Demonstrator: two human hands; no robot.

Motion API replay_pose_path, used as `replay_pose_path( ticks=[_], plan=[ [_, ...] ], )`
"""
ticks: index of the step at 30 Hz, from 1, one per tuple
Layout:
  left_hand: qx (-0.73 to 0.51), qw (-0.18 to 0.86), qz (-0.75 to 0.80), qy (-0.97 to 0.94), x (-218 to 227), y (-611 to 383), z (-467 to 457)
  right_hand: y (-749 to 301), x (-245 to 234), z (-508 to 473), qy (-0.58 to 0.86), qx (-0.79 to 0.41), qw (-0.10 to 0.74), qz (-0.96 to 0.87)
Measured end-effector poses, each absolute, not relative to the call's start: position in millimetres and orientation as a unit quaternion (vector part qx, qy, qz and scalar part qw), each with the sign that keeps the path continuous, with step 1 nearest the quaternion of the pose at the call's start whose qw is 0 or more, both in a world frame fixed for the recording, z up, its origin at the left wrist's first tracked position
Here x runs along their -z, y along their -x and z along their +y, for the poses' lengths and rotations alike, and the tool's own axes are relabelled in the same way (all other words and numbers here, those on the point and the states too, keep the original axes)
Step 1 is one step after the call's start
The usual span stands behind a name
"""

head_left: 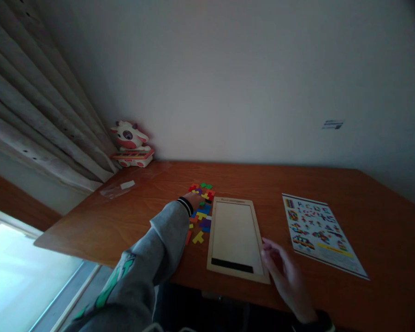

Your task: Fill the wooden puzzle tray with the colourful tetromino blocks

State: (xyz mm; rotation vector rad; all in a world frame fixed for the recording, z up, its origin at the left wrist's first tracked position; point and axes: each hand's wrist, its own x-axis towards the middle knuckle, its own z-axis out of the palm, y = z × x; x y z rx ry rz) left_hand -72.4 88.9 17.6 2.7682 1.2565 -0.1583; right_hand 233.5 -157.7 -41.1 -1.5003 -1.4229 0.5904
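I am looking at the loose pile of coloured puzzle pieces [201, 214], which is lying on the table just to the left of the wooden tray [210, 240]. The left hand [193, 200] is resting on the far part of this pile. Its fingers are turned away from me and are hiding among the pieces, so I cannot tell how far they are opening or whether they are holding one. The right hand [283, 272] is hovering at the near right corner of the tray, with fingers loosely spread and gripping nothing. The fingertips are just beside the rim, but the hand is blurring, so I cannot tell if they are touching it.

The table [124, 216] is of reddish-brown wood and is standing against a plain pale wall [245, 83]. A curtain [38, 115] is hanging at the left. A cow toy [131, 143] is sitting in the far left corner, and a clear plastic bag [119, 188] is lying near it. A printed sheet [320, 233] of coloured patterns is lying to the right of the tray.

The tray is showing a pale bare bottom, with a black strip [232, 265] lying along its near end.
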Motion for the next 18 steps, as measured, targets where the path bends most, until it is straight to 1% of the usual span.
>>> replay_pose_path(
  ticks=[2, 4, 8, 18],
  plan=[
    [0.067, 0.048, 0.407, -0.91, -19, 71, 91, -237, 45, -156, 0.626, -0.265, 0.522, -0.516],
    [0.071, 0.042, 0.403, -0.911, -19, 70, 90, -239, 47, -154, 0.627, -0.278, 0.538, -0.489],
    [0.065, 0.027, 0.399, -0.914, -17, 76, 83, -240, 48, -153, 0.623, -0.288, 0.518, -0.51],
    [0.018, 0.015, 0.323, -0.946, -13, 82, 84, -236, 42, -155, 0.626, -0.286, 0.509, -0.518]
  ],
)
